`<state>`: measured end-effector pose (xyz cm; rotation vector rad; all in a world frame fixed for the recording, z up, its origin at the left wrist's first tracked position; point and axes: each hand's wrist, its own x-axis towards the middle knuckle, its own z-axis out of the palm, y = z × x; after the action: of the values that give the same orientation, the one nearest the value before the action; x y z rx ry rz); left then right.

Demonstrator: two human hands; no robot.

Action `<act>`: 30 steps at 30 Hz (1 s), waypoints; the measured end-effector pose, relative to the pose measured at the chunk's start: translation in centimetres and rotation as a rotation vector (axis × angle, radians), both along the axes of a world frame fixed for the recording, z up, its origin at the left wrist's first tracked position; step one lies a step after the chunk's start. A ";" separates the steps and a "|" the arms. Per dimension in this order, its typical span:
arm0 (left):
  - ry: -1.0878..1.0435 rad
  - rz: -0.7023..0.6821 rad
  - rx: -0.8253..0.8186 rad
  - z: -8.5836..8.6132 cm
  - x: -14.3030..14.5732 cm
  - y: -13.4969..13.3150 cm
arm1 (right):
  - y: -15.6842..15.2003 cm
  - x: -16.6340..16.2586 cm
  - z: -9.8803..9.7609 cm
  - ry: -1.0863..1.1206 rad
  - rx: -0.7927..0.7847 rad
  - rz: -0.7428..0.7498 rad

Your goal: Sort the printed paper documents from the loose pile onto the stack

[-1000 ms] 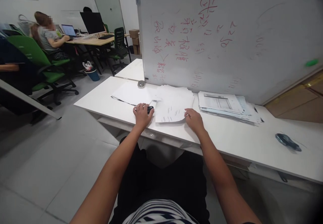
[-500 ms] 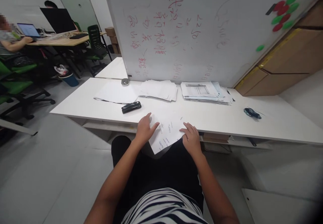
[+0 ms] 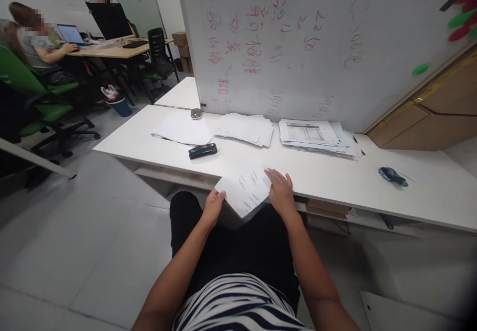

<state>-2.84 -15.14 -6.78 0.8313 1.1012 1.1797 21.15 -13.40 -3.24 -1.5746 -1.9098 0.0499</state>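
A white sheet of paper (image 3: 244,187) with short printed lines lies at an angle across the desk's front edge, its near corner jutting out over my lap. My left hand (image 3: 213,206) pinches its left corner, thumb on top. At the sheet's right edge, my right hand (image 3: 282,192) rests with fingers stretched out and somewhat apart, fingertips touching the paper. Whether anything lies under the right palm is hidden. A black stapler (image 3: 202,151) sits on the desk just beyond the sheet, to the left.
Along the back of the white desk (image 3: 126,134) lie loose sheets (image 3: 182,128), a paper stack (image 3: 244,129) and a printed stack (image 3: 307,133). A computer mouse (image 3: 196,114) and a dark blue tool (image 3: 392,176) flank them. Behind stands a whiteboard (image 3: 238,38). A person (image 3: 48,47) sits far left.
My left hand has slid down to the sheet's left corner and closed on it. My right hand has shifted slightly up along the right edge. The view has turned a little left.
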 end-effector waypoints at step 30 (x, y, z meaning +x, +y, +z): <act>0.354 0.151 0.783 12.8 3.3 5.2 | -1.1 1.4 6.2 0.822 0.115 -0.171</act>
<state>0.42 -9.95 6.03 1.6271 0.9839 1.6673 22.58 -14.55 2.98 -1.3372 -1.1148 0.4346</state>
